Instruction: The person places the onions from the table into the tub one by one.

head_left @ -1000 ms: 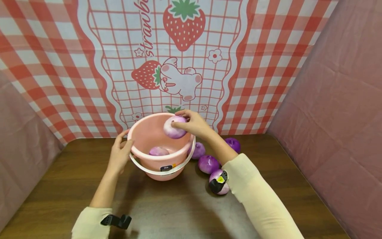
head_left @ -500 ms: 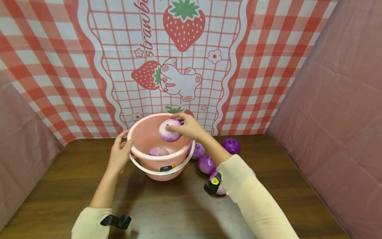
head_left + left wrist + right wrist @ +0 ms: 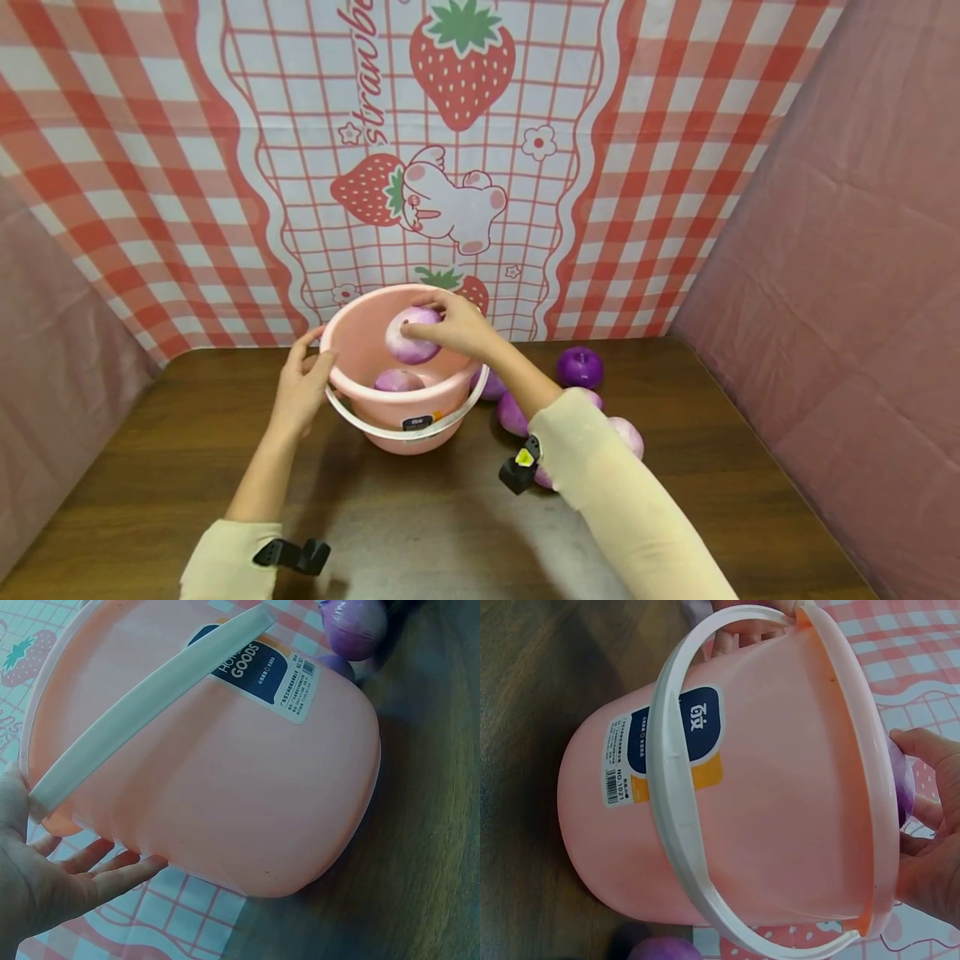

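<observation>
Shifting an onion inward over the bucket, our right hand still pinches it, so its release remains undone; our left hand grips the bucket.

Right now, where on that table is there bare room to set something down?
The table looks bare in front of the bucket, between the left sleeve and right sleeve; also left of the left hand, toward the pink cloth, and along the right edge, beyond the onions. It's crowded right of the bucket, where onions cluster, partly hidden by the right sleeve.
</observation>
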The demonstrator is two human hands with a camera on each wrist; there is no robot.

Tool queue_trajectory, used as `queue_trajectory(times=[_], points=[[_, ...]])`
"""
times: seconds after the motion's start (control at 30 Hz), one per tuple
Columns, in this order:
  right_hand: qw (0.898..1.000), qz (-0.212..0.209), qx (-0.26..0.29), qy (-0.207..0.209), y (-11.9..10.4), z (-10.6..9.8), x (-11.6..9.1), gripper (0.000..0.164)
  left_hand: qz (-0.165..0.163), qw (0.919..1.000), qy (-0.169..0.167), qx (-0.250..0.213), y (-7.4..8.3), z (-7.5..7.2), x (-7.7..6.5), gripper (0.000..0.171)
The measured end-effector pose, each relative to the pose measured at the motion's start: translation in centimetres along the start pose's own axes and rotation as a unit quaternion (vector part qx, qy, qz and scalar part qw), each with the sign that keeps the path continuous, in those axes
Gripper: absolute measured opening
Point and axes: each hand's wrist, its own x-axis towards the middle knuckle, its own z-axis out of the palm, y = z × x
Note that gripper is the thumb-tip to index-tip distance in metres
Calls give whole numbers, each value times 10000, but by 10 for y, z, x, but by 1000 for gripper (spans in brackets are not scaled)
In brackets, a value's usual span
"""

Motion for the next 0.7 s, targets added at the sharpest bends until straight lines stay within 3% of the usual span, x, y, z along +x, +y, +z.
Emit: queue_trajectory(times=[0.23, 0.7], points=[[9995, -271, 83, 142, 0, 8, 1, 51, -39, 10000, -22, -11, 0, 0, 0, 50], [9994, -292, -1, -198, -3, 16, 1, 53, -45, 10000, 26, -49, 0, 1, 0, 51]])
